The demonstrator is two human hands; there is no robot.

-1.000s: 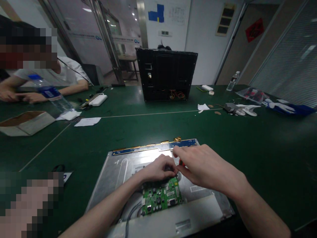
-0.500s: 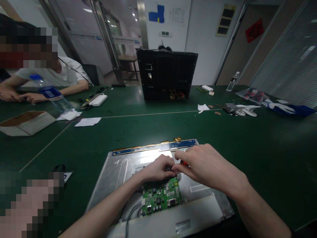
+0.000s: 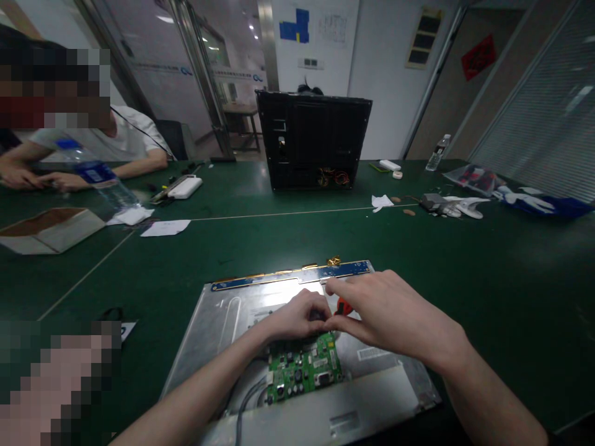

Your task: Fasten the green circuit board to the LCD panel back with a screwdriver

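Note:
A flat metal display panel (image 3: 218,334) lies before me, back side up, with a green circuit board (image 3: 302,367) on it. My left hand (image 3: 302,314) is curled over the board's far edge, fingers bent together; what they grip is hidden. Close beside its fingertips, my right hand (image 3: 372,303) is closed round a screwdriver with a red handle (image 3: 343,306). Only part of that handle shows; its tip is hidden behind the fingers. A blue strip board (image 3: 290,275) with gold tabs runs along the panel's far edge. Grey cables (image 3: 248,396) curve beside the green board.
A large black monitor housing (image 3: 316,139) stands at the far side of the green table (image 3: 232,244). To the left are an open box (image 3: 51,232), a water bottle (image 3: 100,176) and a seated person (image 3: 134,133). White gloves (image 3: 460,206) lie at the right.
My right fingers have shifted slightly on the screwdriver, and more of its red handle shows. My left hand and the panel stay in place.

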